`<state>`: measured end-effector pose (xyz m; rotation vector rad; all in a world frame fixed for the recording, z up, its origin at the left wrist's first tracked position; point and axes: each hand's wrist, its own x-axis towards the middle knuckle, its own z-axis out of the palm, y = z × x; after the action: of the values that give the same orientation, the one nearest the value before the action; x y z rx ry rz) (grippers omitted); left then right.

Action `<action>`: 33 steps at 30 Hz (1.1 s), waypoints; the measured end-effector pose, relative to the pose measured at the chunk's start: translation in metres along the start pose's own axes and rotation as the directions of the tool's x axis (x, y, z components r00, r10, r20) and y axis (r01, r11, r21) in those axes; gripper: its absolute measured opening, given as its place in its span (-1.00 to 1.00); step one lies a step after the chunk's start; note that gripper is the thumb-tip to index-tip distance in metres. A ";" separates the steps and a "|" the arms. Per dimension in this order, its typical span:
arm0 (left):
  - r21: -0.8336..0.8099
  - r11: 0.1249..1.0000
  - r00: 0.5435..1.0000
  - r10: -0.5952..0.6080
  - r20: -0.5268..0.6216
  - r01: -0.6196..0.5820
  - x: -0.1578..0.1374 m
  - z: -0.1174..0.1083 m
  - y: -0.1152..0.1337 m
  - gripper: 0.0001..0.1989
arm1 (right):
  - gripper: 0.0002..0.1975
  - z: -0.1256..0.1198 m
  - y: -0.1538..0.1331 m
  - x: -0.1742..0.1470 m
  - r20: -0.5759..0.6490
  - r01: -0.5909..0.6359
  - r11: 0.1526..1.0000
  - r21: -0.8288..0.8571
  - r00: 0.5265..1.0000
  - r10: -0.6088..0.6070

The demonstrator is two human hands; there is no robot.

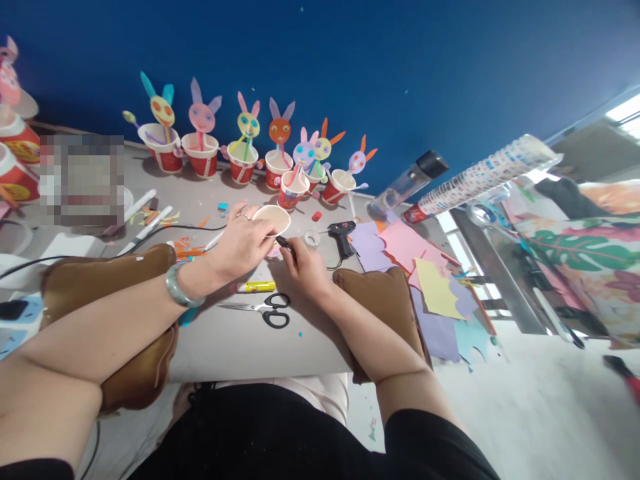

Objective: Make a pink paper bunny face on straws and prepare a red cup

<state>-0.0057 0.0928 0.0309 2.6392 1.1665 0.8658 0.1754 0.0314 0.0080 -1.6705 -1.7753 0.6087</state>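
My left hand [241,239] is closed around a paper cup [274,219], its open white mouth tilted toward me. A slim black tool [284,243], perhaps a pen or a knife, is gripped in my right hand [306,265]; its tip is at the cup's near side. A small pink piece partly shows beneath the cup. Closer to me lie black-handled scissors [275,311] and a yellow glue stick or marker [258,287]. Beyond my right hand are a tape roll [313,238] and a black glue gun [343,237].
Several red cups with paper rabbit heads, one with an orange rabbit [280,130], line the blue wall. Coloured paper sheets [437,287] and a long stack of cups [480,177] are at right. Brown cushions [383,303] lie under both arms. A black cable crosses the left side.
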 end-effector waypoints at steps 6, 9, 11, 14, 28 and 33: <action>-0.014 1.000 1.000 0.002 -0.009 -0.002 -0.001 0.001 -0.001 -0.83 | -0.75 -0.002 -0.002 0.001 0.116 -0.073 0.979 0.190 0.992 0.051; -0.011 1.000 1.000 -0.001 -0.016 0.001 0.000 0.000 -0.001 -0.83 | -0.62 -0.004 -0.002 0.006 0.339 -0.279 0.823 0.496 0.934 0.112; -0.006 1.000 1.000 -0.010 -0.018 0.010 0.000 0.000 -0.001 -0.82 | -0.60 -0.004 -0.001 0.007 0.331 -0.275 0.821 0.500 0.937 0.112; -0.015 1.000 1.000 -0.010 -0.002 0.010 0.000 0.001 -0.001 -0.81 | -0.70 -0.002 0.000 0.004 0.108 -0.073 0.978 0.193 0.993 0.053; -0.032 0.999 1.000 -0.004 -0.003 0.004 0.001 -0.001 -0.001 -0.85 | -0.64 -0.006 -0.003 0.008 0.302 -0.265 0.803 0.535 0.947 0.112; -0.132 0.989 0.998 -0.060 -0.010 0.059 0.005 -0.006 -0.002 -0.85 | -0.72 -0.006 -0.003 0.005 0.049 0.004 0.945 0.326 0.999 -0.021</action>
<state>-0.0071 0.0972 0.0374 2.4845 1.1429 0.9179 0.1778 0.0357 0.0146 -1.4262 -1.6144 0.8951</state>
